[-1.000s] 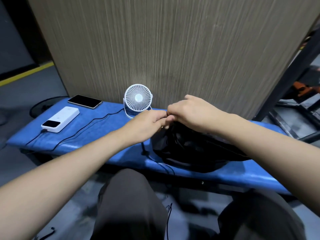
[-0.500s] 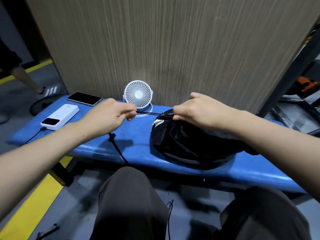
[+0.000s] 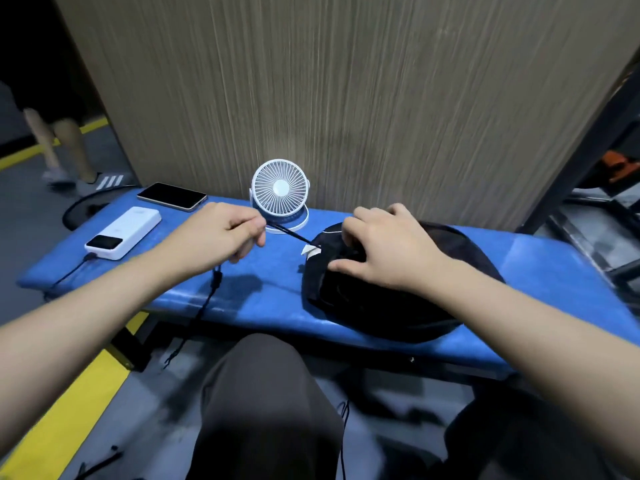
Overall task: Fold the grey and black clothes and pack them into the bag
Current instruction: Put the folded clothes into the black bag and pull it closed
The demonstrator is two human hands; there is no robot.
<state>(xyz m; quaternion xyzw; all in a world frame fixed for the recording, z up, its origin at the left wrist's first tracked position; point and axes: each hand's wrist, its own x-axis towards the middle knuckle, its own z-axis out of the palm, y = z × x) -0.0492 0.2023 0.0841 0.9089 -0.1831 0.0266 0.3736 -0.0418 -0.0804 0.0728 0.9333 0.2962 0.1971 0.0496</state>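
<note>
Lying on the right half of the blue padded surface (image 3: 561, 271), the black bag (image 3: 398, 306) sits as a soft rounded heap, its mouth gathered toward the left where a small white tag (image 3: 310, 250) sticks out. The right hand (image 3: 384, 247) rests on top of the bag near that mouth, fingers (image 3: 349, 230) curled down into the bunched fabric and the thumb pressed along the near side, so it has hold of the cloth there. A thin black drawstring (image 3: 291, 233) runs taut from the gathered opening leftward to the left hand (image 3: 225, 233), whose fingers are curled round it in a closed fist; the cord's loose end (image 3: 211, 292) hangs from under that fist, over the front edge of the surface and down toward the floor. No clothes can be made out outside the bag; what lies inside is hidden.

Just behind the cord a small white desk fan (image 3: 280, 192) stands upright against the wood-grain panel (image 3: 346, 81). Farther left lie a white power bank (image 3: 123, 233) with a cable (image 3: 69, 277) plugged into its near end, and beyond it a dark phone (image 3: 171, 196), flat and face up. In the foreground are the seated person's knees in dark trousers (image 3: 263, 403). On the grey floor a yellow stripe (image 3: 65, 407) runs at the lower left, and another person's legs (image 3: 59, 147) show at the far left.
</note>
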